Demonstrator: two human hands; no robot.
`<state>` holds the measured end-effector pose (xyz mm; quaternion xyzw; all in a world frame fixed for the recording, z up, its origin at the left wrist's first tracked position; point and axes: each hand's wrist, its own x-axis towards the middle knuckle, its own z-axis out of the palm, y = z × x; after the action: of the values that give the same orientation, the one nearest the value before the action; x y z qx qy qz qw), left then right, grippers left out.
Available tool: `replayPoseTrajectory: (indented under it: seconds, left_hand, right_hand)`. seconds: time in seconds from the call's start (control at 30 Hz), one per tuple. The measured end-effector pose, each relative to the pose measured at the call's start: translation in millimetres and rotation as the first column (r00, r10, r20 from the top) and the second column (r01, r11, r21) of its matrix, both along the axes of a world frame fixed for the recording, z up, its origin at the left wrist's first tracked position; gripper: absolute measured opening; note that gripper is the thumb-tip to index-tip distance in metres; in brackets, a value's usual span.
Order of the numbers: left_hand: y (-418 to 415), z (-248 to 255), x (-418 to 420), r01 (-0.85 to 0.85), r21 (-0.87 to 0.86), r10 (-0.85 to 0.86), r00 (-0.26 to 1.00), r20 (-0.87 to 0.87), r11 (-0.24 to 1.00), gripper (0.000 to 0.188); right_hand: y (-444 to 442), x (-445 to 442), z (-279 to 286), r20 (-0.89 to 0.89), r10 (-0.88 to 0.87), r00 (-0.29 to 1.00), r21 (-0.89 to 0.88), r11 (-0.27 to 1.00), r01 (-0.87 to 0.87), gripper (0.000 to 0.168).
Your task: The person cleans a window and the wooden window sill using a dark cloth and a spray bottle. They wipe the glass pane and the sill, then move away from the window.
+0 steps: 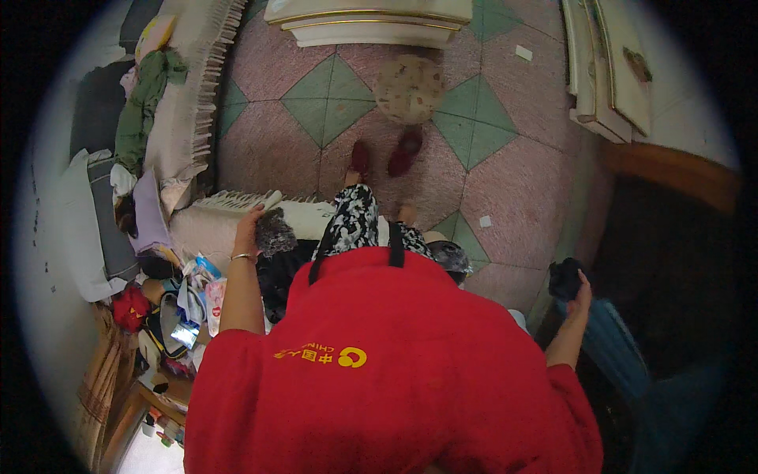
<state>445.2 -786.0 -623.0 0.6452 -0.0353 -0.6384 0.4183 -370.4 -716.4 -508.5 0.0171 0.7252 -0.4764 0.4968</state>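
Observation:
My left hand (251,220), with a bracelet at the wrist, is at the left beside a cream fringed cover (207,228). It holds a grey fuzzy piece, perhaps cloth or fur (276,232); a small pale end sticks out by the fingertips. Out to the far right, my right hand (581,293) grips a dark, soft-looking bundle (564,278), whose kind I cannot tell. Between the arms are my red shirt (379,355) and black-and-white patterned trousers (355,219). Beside my right leg lies a dark grey rounded thing (450,256), partly hidden by the shirt.
A white, gold-trimmed piece of furniture (370,23) stands ahead, near a round patterned thing (410,89) on the tiled floor (266,142). A heap of clothes and packets (189,296) lies left, by a purple cushion (149,210). A cream cabinet (610,71) and blue object (616,343) are right.

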Motion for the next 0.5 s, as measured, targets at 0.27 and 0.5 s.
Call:
replayPoseTrajectory:
  seconds: [0.27,0.5]
  left_hand:
    - [-16.8,-9.3,26.1,0.104,-0.018,-0.105,0.987,-0.118,0.994,0.05]
    - [-7.4,-2.1,69.2,-0.042,0.029,0.048,0.977,-0.207,0.999,0.044]
  right_hand:
    - [-49.5,89.8,-38.9,-0.009,0.186,0.983,-0.073,0.98,-0.186,0.027]
    - [-109.7,208.9,-26.4,-0.211,0.321,0.923,0.113,0.946,-0.303,0.032]
